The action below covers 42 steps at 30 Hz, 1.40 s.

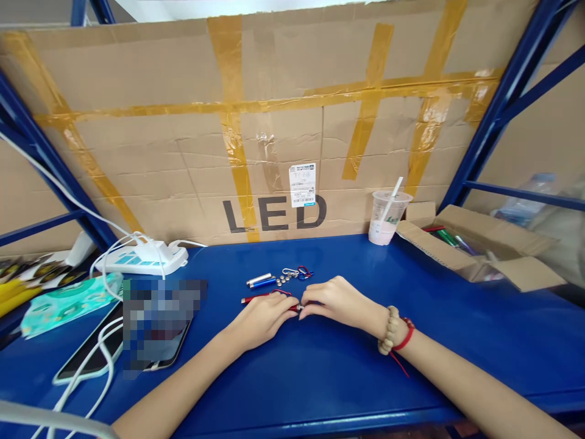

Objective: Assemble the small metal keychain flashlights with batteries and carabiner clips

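Over the middle of the blue table, my left hand (262,318) has its fingers closed round a small red metal tube (293,308), mostly covered by them. My right hand (340,300) pinches the silver and dark end (300,308) of that tube, so both hands meet there. Just behind my left hand lies another slim red tube (249,299), partly hidden, with a thin red clip beside it. Farther back rest a silver tube (259,280) and a blue tube (263,283), several button cells (282,280), a silver carabiner clip (289,272) and a blue-and-red clip (304,274).
At left are a power strip (169,262) with white cables, a phone (86,347), a blurred-out dark device and a teal packet (68,305). A plastic cup (381,228) with a straw and an open cardboard box (434,244) stand at back right. Taped cardboard (283,140) walls the back.
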Tool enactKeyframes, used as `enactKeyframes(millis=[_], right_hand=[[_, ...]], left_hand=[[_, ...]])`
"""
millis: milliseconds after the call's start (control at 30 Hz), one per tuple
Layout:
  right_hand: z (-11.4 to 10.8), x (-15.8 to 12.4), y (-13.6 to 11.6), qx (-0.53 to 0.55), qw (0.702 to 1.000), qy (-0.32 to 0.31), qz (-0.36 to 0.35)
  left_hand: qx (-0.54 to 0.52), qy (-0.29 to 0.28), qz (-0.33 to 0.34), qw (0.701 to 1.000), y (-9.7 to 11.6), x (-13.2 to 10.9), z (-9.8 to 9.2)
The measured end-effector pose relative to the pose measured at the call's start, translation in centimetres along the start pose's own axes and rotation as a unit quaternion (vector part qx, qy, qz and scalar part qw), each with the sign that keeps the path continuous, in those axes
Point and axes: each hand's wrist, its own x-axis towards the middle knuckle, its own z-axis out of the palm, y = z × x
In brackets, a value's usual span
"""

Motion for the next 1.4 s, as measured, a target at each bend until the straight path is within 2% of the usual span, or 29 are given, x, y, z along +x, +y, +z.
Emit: enactKeyframes(millis=[267, 600, 1000, 1400], right_hand=[[0.8, 0.1, 0.3, 0.028, 0.999, -0.018, -0.004], [0.9, 0.3, -0.1, -0.008, 0.999, -0.034, -0.009], [1.6, 0.2, 0.5, -0.015, 0.999, -0.026, -0.019], [1.3, 0.1, 0.2, -0.038, 0.998, -0.032, -0.03]], left_hand=[[0.028, -0.021, -0.012, 0.999, -0.3, -0.1, 0.1], [0.045, -0.043, -0.008, 0.998, -0.3, -0.2, -0.2], [0.049, -0.063, -0.014, 0.997, -0.4, -0.1, -0.1], [0.046, -0.044, -0.012, 0.998, -0.6, -0.1, 0.2]])
